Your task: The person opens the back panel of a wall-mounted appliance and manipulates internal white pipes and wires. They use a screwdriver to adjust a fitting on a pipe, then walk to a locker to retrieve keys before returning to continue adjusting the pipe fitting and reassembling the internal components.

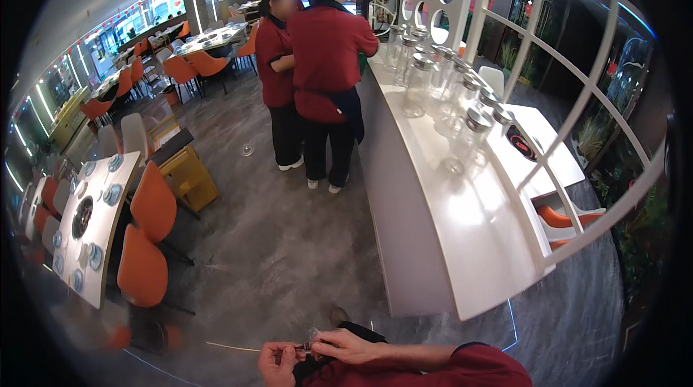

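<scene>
At the lower edge of the head view, my left hand (279,362) and my right hand (348,347) meet in front of my body. Both are closed, with fingertips pinching a small dark reddish piece (303,347) between them. A bit of clear material (314,333) shows above my right fingers. The piece is too small and too covered by fingers to name. My right forearm comes in from the right in a dark red sleeve (469,367).
A white counter (473,250) runs ahead on the right, bearing several clear glass jugs (419,87) with metal lids. Two people in red tops (328,48) stand at its far end. Orange chairs (142,268) line a set table (108,242) at left, near a yellow cart (189,177).
</scene>
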Tool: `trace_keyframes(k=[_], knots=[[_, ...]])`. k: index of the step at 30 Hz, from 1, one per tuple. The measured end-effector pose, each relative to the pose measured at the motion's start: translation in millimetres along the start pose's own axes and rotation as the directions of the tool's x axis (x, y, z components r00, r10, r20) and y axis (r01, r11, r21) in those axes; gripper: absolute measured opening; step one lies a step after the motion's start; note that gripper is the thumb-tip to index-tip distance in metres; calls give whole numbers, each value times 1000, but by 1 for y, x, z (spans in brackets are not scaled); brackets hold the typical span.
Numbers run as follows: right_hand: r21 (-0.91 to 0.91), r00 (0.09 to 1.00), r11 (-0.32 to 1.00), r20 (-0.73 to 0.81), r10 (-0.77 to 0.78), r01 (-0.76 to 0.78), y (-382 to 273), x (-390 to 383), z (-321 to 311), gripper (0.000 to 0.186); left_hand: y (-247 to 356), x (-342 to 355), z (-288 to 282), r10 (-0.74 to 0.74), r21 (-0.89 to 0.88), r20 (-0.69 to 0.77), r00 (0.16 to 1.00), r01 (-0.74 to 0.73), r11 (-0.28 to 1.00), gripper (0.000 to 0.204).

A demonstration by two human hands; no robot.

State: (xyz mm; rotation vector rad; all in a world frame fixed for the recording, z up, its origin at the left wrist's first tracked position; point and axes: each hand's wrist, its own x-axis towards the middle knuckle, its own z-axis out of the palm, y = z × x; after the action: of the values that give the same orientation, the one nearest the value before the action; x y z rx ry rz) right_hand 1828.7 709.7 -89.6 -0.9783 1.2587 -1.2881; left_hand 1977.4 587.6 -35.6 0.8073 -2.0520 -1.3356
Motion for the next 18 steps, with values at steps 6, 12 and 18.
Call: trace_keyframes(k=[6,12,18], knots=[[286,985,949,147,90,-129,-60,134,-98,30,-7,139,17,-83,-21,-57,995,82,996,12],[522,956,805,229,185,-281,-50,267,-177,28,-49,296,28,-77,-34,-32,996,76,997,12],[156,983,975,-63,171,-160,-84,386,-262,33,-76,478,28,66,-30,124,990,-63,998,13]])
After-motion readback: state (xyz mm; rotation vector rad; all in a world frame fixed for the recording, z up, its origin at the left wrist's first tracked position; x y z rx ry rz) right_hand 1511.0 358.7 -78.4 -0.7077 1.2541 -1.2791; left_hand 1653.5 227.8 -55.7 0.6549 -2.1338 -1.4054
